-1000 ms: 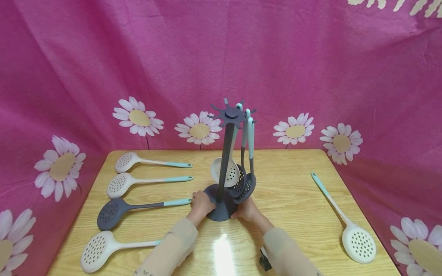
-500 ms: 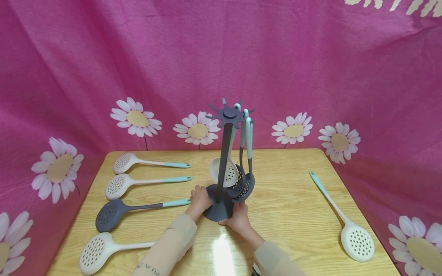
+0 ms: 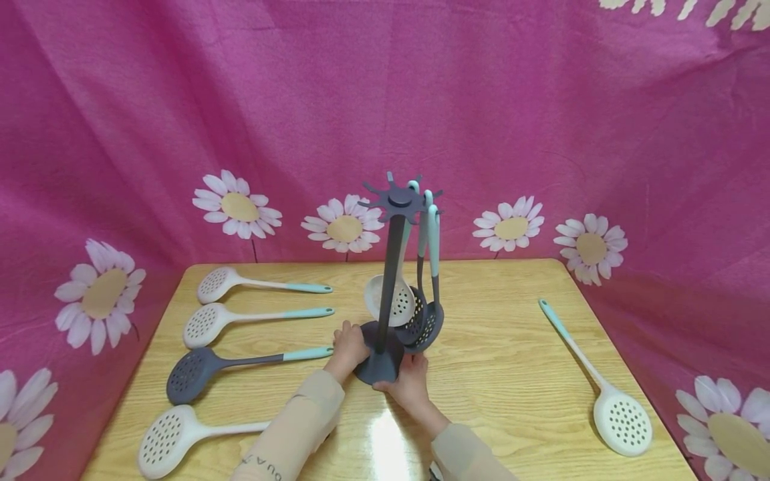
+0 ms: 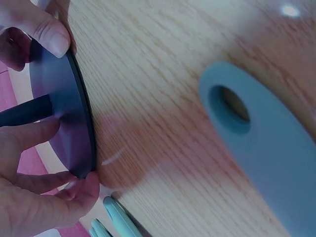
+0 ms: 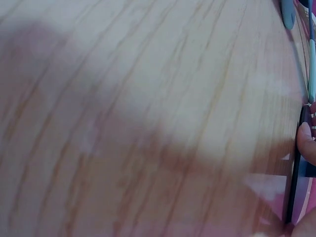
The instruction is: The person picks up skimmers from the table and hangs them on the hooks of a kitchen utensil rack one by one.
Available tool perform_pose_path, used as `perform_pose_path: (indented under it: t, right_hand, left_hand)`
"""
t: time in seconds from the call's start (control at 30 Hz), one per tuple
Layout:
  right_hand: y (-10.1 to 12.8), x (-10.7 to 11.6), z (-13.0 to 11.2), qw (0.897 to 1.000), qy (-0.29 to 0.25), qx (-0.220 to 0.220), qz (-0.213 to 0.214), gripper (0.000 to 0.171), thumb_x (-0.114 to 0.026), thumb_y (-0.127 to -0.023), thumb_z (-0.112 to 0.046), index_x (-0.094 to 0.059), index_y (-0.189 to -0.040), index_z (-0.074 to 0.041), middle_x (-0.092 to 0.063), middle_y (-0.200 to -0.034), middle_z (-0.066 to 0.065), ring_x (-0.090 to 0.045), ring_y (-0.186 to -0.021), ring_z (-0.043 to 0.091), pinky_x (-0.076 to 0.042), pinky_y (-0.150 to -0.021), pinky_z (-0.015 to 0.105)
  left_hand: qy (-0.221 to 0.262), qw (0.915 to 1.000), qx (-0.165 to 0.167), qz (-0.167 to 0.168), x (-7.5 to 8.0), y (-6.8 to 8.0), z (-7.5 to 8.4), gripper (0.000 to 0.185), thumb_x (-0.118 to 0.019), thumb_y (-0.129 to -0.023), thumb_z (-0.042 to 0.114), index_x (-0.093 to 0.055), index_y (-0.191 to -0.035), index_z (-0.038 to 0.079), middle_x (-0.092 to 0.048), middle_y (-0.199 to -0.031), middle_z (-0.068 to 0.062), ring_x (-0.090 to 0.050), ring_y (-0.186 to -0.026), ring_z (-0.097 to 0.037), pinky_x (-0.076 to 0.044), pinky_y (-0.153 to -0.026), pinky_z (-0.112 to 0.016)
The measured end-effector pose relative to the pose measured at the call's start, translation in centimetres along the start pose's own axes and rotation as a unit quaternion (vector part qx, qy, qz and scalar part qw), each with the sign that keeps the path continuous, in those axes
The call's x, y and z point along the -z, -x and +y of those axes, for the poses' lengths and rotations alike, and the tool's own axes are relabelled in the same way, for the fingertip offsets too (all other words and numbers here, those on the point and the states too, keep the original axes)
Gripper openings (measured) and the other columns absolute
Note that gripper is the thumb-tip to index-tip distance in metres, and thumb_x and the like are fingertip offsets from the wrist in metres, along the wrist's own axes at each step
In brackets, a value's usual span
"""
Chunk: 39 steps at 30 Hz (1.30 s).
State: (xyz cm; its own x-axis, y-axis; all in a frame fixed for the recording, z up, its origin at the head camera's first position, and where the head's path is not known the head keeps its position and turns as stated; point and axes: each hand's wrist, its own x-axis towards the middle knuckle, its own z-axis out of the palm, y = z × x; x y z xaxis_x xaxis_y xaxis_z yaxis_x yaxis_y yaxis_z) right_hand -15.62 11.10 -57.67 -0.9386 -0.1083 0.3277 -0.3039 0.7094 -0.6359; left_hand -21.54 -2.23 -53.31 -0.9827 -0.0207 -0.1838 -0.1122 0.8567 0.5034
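A dark utensil stand [image 3: 391, 287] rises upright from the table on a round base [image 3: 381, 367]. My left hand [image 3: 347, 349] pinches the base's left rim; in the left wrist view its thumb lies on top, with fingers at the edge. My right hand [image 3: 411, 384] grips the front right of the rim, thumb over the edge. From the hooked top [image 3: 400, 197] hang a white skimmer [image 3: 403, 308], partly behind the pole, and two dark skimmers [image 3: 430, 329], all with mint handles on the right side.
Left on the table lie two white skimmers [image 3: 203, 326], a dark skimmer [image 3: 189, 375] and a larger white skimmer [image 3: 162, 441], its handle end hidden by my left forearm. Another white skimmer [image 3: 623, 422] lies far right. A pink flowered cloth [image 3: 385, 100] hangs behind.
My right hand has slid left and toward me along the base's rim. My left hand has shifted slightly upward on its side. The hanging skimmers keep their places on the stand.
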Motion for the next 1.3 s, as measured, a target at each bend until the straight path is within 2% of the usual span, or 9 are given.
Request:
perform_pose_path:
  t: [0.33,0.53,0.7,0.83,1.1,1.3]
  right_hand:
    - [-0.6,0.5,0.3,0.997,-0.014,-0.05,-0.049,0.102,-0.089,-0.048,-0.019,-0.036,-0.131,0.007,-0.037,-0.126,0.028,-0.035,-0.114,0.041,-0.028,-0.096,0.052]
    - [-0.9,1.0,0.6,0.998,0.002,-0.025,-0.059,0.105,-0.09,-0.046,-0.02,-0.035,-0.131,0.008,-0.041,-0.123,0.029,-0.039,-0.112,0.041,-0.032,-0.094,0.052]
    - [-1.3,1.3,1.2,0.996,0.011,-0.012,-0.084,0.107,-0.089,-0.048,-0.023,-0.032,-0.133,0.009,-0.041,-0.126,0.029,-0.04,-0.115,0.042,-0.031,-0.097,0.051]
    - [-1.6,1.6,1.5,0.995,-0.002,-0.009,-0.102,0.108,-0.089,-0.048,-0.023,-0.032,-0.133,0.009,-0.04,-0.128,0.031,-0.039,-0.117,0.043,-0.03,-0.098,0.052]
    - [-2.3,1.9,2.3,0.992,0.004,0.051,-0.112,0.111,-0.089,-0.046,-0.024,-0.031,-0.134,0.01,-0.04,-0.13,0.031,-0.04,-0.115,0.047,-0.03,-0.097,0.055]
    - [-2.6,2.3,2.8,0.988,0.0,0.034,-0.153,0.112,-0.089,-0.049,-0.025,-0.028,-0.136,0.011,-0.033,-0.133,0.033,-0.034,-0.12,0.046,-0.029,-0.1,0.053]
  left_hand:
    - [0.008,0.9999,0.005,0.007,-0.3,0.1,-0.1,0.038,-0.071,-0.068,0.006,-0.058,-0.1,-0.011,-0.046,-0.098,-0.021,-0.043,-0.089,-0.038,-0.038,-0.077,-0.046]
    - [-0.005,0.9999,0.004,0.011,-0.4,0.3,-0.1,0.039,-0.072,-0.068,0.008,-0.056,-0.098,-0.011,-0.046,-0.096,-0.022,-0.043,-0.088,-0.037,-0.035,-0.077,-0.045]
    - [-0.025,0.9996,0.012,0.006,-0.4,0.5,0.2,0.04,-0.072,-0.07,0.01,-0.055,-0.098,-0.012,-0.046,-0.093,-0.021,-0.042,-0.09,-0.035,-0.033,-0.078,-0.045]
    - [-0.046,0.9989,0.007,0.008,-0.4,0.6,0.2,0.037,-0.071,-0.07,0.012,-0.057,-0.095,-0.011,-0.048,-0.089,-0.02,-0.041,-0.091,-0.032,-0.031,-0.077,-0.044]
    - [-0.077,0.9969,0.015,0.002,-0.2,0.8,0.4,0.035,-0.07,-0.072,0.014,-0.058,-0.094,-0.011,-0.05,-0.087,-0.019,-0.04,-0.091,-0.03,-0.033,-0.075,-0.044]
    - [-0.078,0.9967,0.022,-0.011,-0.3,1.0,0.5,0.035,-0.069,-0.074,0.015,-0.057,-0.094,-0.011,-0.05,-0.088,-0.019,-0.04,-0.09,-0.031,-0.034,-0.076,-0.044]
